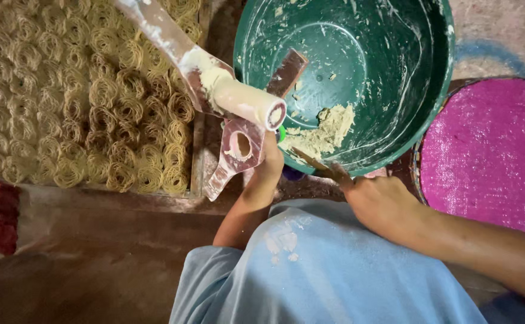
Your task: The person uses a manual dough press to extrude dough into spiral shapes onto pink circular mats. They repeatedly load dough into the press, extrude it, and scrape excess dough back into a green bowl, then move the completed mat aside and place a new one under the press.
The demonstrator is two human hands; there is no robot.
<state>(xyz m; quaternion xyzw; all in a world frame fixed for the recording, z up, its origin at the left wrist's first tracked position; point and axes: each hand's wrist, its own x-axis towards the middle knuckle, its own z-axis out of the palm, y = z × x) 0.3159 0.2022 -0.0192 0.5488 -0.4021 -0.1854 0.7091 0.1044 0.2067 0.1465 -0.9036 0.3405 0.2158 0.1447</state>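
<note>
Scraping dough point(328, 129) cleanly means keeping the green tub point(436, 90) steady; the wooden press point(238, 102) sits above the left hand point(265, 171), gripping its lower lever, while the right hand point(379, 204) closes on a stick point(319, 165) beside the dough.

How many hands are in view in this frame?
2. The left hand is under the dough-covered press; the right hand holds a stick reaching into the green bowl.

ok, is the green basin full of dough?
No, the green basin is mostly bare inside, with only a small lump of dough and smears on its wall, where the right hand scrapes with a stick.
</note>
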